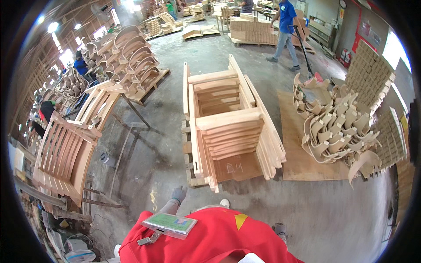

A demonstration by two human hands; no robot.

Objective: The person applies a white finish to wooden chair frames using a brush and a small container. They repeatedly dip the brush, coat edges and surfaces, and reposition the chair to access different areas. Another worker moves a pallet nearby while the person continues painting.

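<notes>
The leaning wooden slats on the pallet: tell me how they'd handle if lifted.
The wooden slats look stiff, being solid planks. They lean on edge against stacked frames, so pulling one may let its neighbours tip. Both gloved hands, left and right, hang free.

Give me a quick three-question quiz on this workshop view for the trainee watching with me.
1. True or false: the left hand is gripping a wooden part.
2. What lies nearest in front of both hands? A) a pallet stacked with wooden frames B) a metal drum C) a coil of rope
3. Fill in: the heap of curved wooden pieces rests on a flat ____ board, to the person's right of the pallet.

Key
1. False: the gloved left hand hangs free, and so does the right hand.
2. A: the stack of wooden frames sits on a pallet.
3. Plywood: the plywood board lies on the concrete floor.
</notes>
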